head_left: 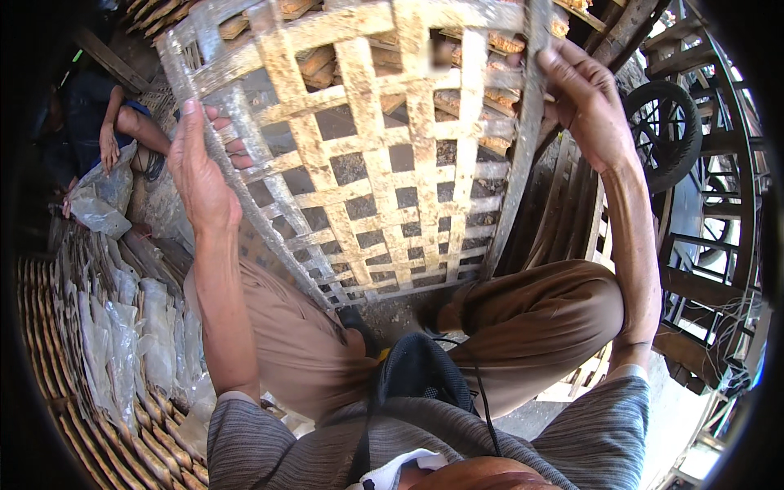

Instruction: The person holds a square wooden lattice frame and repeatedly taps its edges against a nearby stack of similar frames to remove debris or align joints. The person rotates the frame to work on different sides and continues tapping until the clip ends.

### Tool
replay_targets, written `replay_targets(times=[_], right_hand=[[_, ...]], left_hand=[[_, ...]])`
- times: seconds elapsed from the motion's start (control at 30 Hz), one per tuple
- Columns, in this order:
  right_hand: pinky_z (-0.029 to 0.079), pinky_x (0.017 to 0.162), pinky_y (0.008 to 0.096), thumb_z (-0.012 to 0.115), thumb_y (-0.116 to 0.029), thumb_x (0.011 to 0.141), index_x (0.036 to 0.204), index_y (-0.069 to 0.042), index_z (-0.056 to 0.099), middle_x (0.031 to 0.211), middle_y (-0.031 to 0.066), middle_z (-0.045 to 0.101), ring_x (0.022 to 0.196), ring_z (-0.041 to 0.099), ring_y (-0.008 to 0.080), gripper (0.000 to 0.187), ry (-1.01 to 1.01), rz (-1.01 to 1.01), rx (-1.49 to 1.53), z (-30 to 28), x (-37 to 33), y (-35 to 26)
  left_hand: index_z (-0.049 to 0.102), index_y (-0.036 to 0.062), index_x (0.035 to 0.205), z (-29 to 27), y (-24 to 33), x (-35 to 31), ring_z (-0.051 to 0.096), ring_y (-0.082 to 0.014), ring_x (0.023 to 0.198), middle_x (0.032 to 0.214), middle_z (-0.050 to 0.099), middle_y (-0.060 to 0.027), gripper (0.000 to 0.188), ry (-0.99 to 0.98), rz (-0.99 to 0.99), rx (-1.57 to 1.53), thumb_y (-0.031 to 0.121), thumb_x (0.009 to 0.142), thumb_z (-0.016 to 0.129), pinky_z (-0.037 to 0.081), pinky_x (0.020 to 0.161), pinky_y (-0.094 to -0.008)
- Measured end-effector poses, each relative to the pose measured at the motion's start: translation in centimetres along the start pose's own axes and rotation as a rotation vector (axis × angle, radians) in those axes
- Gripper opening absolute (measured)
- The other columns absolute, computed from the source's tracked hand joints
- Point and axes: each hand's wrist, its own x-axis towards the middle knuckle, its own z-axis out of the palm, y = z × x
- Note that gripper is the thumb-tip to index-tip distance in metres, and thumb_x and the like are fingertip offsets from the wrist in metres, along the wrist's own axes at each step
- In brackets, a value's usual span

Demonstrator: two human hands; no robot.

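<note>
A large woven lattice panel (384, 163) of flat wooden or bamboo strips, framed along its edges, stands upright in front of me between my knees. My left hand (204, 167) grips its left frame edge, thumb on the near side and fingertips showing through the gaps. High on the right frame edge, my right hand (578, 94) is closed round the strip, thumb toward me. Pale, flaky stains cover the strips. Behind the lattice, through its holes, stacked orange-brown pieces (498, 106) show in part.
At the left a seated person (90, 122) handles a clear plastic sheet (102, 192). Rows of stacked racks (155, 449) with plastic sheets (122, 327) over them fill the lower left. A black-tyred wheel (682, 135) and wooden framework (710, 294) stand on the right.
</note>
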Motion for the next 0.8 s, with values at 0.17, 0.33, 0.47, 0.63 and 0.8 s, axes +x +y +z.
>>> replay_targets(times=[0.17, 0.33, 0.47, 0.63, 0.8], right_hand=[[0.063, 0.089, 0.0270, 0.071, -0.019, 0.105, 0.139, -0.007, 0.066, 0.116, -0.0001, 0.079, 0.103, 0.074, 0.0089, 0.037, -0.119, 0.046, -0.112, 0.5, -0.8, 1.2], [0.065, 0.091, 0.0442, 0.078, -0.005, 0.094, 0.158, -0.003, 0.040, 0.134, 0.0229, 0.064, 0.112, 0.073, 0.0324, 0.074, -0.009, -0.210, -0.283, 3.2, -1.1, 2.1], [0.065, 0.083, 0.0439, 0.080, -0.007, 0.091, 0.154, -0.012, 0.049, 0.130, 0.0229, 0.062, 0.095, 0.075, 0.0346, 0.070, 0.086, -0.520, -0.725, 3.7, -1.3, 1.7], [0.062, 0.075, 0.0465, 0.075, -0.019, 0.095, 0.119, -0.011, 0.074, 0.114, 0.0160, 0.065, 0.083, 0.074, 0.0347, 0.025, 0.014, -0.531, -1.171, 3.7, -1.7, 0.5], [0.061, 0.072, 0.0448, 0.072, -0.014, 0.096, 0.103, -0.008, 0.075, 0.095, 0.0096, 0.068, 0.083, 0.074, 0.0333, 0.010, -0.182, -0.443, -1.314, 3.8, -1.4, -0.5]], left_hand=[[0.067, 0.0058, 0.113, -1.4, 0.7, 0.5, 0.062, -0.0099, 0.071, 0.094, 0.062, -0.0022, 0.045, 0.082, 0.012, 0.001, 0.050, 0.107, 0.064, 0.053, 0.057, -0.0253], [0.067, 0.0065, 0.107, -1.2, 1.4, 0.1, 0.063, -0.0099, 0.064, 0.088, 0.064, -0.0034, 0.042, 0.113, 0.030, -0.003, 0.049, 0.108, 0.063, 0.053, 0.049, -0.0254], [0.068, 0.0058, 0.114, -1.5, 1.2, 0.1, 0.062, -0.0098, 0.072, 0.094, 0.062, -0.0028, 0.044, 0.107, 0.024, 0.022, 0.049, 0.106, 0.065, 0.053, 0.055, -0.0251], [0.068, 0.0070, 0.111, -1.1, 2.0, -0.4, 0.061, -0.0088, 0.067, 0.089, 0.062, -0.0012, 0.041, 0.091, 0.069, 0.062, 0.047, 0.108, 0.063, 0.052, 0.052, -0.0237], [0.067, 0.0068, 0.107, -0.3, 2.2, -0.6, 0.061, -0.0080, 0.063, 0.087, 0.063, -0.0016, 0.040, 0.058, 0.086, 0.092, 0.046, 0.109, 0.061, 0.052, 0.049, -0.0224]])
